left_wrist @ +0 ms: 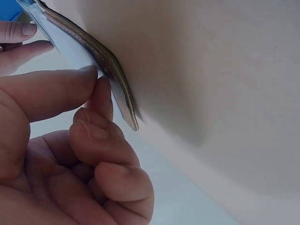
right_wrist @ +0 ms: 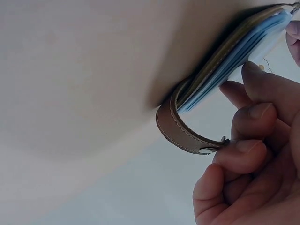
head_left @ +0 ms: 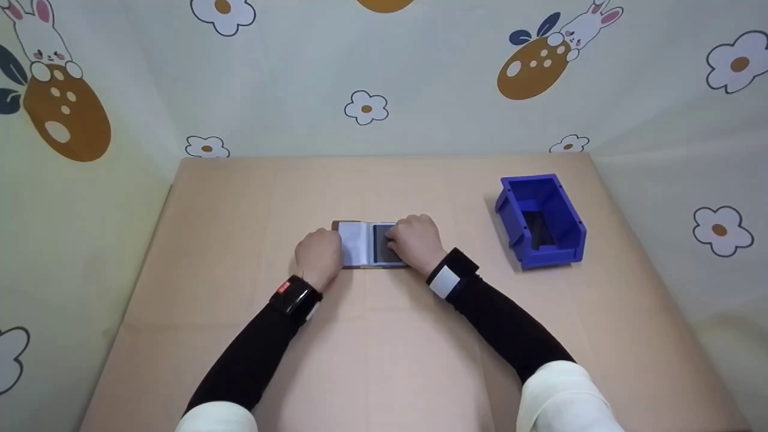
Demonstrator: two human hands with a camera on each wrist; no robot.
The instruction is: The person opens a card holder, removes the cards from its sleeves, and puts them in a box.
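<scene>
A card holder with a brown leather cover and clear plastic sleeves lies open on the table. My left hand is at its left end; in the left wrist view, thumb and forefinger pinch the stitched cover edge. My right hand is at the right end, over a dark panel. In the right wrist view its thumb and forefinger pinch the stack of sleeves, the other fingers curled. A brown strap with a metal snap bends out beside those fingers.
A blue plastic bin stands on the right of the table, with something dark on its floor. The tan table meets a patterned curtain at the back and sides.
</scene>
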